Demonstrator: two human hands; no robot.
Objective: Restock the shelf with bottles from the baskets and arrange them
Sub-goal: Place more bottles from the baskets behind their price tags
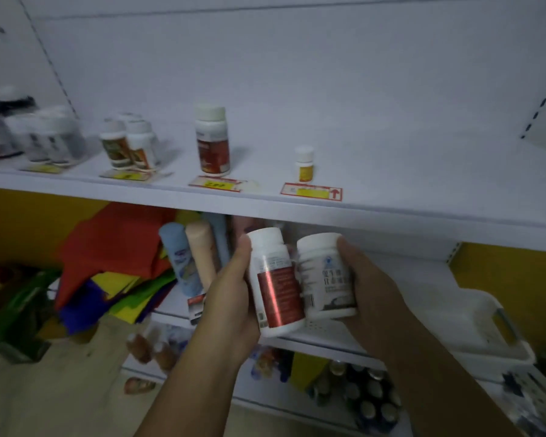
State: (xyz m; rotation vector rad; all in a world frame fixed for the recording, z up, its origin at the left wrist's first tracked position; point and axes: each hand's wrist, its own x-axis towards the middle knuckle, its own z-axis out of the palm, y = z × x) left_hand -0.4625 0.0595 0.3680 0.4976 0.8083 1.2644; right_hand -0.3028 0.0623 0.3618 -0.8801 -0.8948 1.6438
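My left hand (230, 298) grips a white bottle with a red label (273, 283), tilted slightly, just below the white shelf's front edge (265, 212). My right hand (364, 285) holds a white bottle with a white and dark label (325, 275) right beside it; the two bottles nearly touch. On the shelf above stand a matching tall red-label bottle (212, 140), a tiny yellow-label bottle (304, 164), a cluster of green and orange label bottles (130, 145), and blurred grey bottles (49, 138) at far left.
Price tags (311, 191) lie along the shelf's front. A white basket (486, 335) sits on the lower shelf at right. Upright tubes (183, 260) and coloured bags (108, 263) fill the lower left. Dark bottles (366, 395) stand below. The shelf's right half holds nothing.
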